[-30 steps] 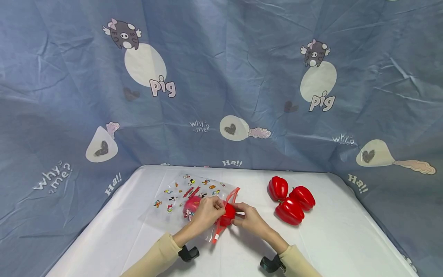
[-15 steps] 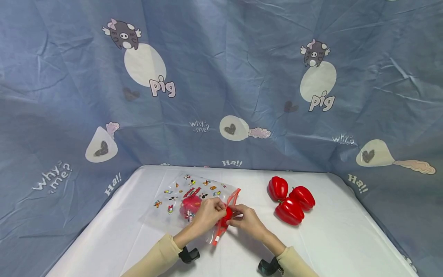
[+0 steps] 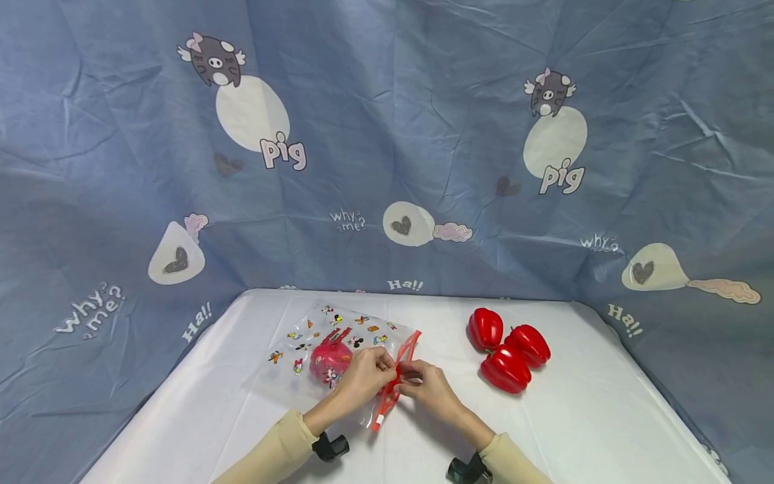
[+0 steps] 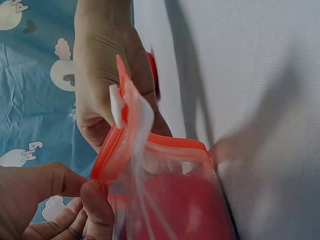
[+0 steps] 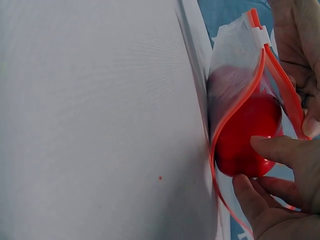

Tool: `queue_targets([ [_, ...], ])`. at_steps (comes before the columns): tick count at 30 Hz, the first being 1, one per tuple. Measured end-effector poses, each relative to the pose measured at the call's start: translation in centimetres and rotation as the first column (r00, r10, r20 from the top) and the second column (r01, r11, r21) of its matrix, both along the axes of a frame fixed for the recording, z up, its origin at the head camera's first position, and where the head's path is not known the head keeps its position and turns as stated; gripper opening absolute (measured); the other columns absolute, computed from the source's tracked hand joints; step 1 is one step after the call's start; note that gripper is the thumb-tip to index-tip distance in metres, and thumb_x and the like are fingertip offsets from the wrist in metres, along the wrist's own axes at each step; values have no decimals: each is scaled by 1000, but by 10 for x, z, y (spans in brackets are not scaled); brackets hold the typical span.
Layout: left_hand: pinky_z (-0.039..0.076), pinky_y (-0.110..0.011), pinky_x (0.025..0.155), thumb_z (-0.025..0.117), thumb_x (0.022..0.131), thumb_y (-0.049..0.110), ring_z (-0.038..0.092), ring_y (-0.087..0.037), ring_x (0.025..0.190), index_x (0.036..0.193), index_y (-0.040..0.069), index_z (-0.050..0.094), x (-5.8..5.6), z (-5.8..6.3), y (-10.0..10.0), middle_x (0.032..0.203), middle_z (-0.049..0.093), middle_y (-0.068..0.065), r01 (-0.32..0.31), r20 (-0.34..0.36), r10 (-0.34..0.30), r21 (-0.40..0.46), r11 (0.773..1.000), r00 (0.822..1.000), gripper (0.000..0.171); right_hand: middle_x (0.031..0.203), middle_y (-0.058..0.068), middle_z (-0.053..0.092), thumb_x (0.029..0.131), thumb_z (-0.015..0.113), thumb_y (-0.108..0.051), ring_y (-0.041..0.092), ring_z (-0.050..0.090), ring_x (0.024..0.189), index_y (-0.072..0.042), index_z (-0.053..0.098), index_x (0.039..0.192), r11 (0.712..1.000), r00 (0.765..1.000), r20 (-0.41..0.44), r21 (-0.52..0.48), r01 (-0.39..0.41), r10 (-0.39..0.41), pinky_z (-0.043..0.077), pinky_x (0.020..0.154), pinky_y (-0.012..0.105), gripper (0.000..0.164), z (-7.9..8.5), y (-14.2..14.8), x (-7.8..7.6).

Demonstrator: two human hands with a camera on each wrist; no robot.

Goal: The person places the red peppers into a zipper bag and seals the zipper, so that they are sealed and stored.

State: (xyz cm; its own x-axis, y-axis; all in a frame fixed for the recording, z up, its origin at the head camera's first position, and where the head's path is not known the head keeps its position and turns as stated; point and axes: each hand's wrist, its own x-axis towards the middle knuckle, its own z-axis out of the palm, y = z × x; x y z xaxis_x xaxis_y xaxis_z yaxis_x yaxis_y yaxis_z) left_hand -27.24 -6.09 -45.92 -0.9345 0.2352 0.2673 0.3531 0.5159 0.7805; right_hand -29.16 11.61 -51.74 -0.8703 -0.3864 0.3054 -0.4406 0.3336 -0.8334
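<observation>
A clear zip bag (image 3: 284,386) with cartoon prints lies on the table, its red-orange zip edge (image 3: 408,346) facing right. My left hand (image 3: 364,372) pinches one side of that edge between thumb and finger, as the left wrist view shows. Inside the mouth sits a red bell pepper (image 5: 245,135), which my right hand (image 3: 429,386) holds by its outer end, thumb above and fingers below. The mouth gapes around the pepper. A white slider (image 5: 260,37) is at one end of the zip. Deeper in the bag, a round pinkish-red thing (image 3: 330,359) shows through the plastic.
Three red bell peppers (image 3: 506,369) lie together to the right of my hands. White cloth covers the table (image 3: 580,403). A blue printed curtain (image 3: 387,168) rises behind its back edge. Black wrist cameras (image 3: 330,447) hang below both sleeves.
My right hand has moved a little left, pushing the bell pepper further into the bag mouth. The round thing inside has shifted left. My left hand keeps its place at the zip edge.
</observation>
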Motion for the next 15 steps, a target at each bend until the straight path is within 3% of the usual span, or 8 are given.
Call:
queue_targets([
  [9,41,-18,43,65,76,6,50,-4,49,77,1,64,0,0,-1,64,61,1,16,44,-18,27,1000,999,5,110,17,69,80,75,-6,30,67,103,6,62,116,1000,1000,12,11,-3,3,54,87,32,39,2,0,1],
  [15,42,-18,43,65,76,5,50,-3,49,78,2,64,0,0,-1,64,61,0,16,34,-16,19,1000,999,4,110,18,69,81,73,-6,30,67,103,5,61,117,1000,999,38,4,-7,7,54,85,29,40,2,0,0],
])
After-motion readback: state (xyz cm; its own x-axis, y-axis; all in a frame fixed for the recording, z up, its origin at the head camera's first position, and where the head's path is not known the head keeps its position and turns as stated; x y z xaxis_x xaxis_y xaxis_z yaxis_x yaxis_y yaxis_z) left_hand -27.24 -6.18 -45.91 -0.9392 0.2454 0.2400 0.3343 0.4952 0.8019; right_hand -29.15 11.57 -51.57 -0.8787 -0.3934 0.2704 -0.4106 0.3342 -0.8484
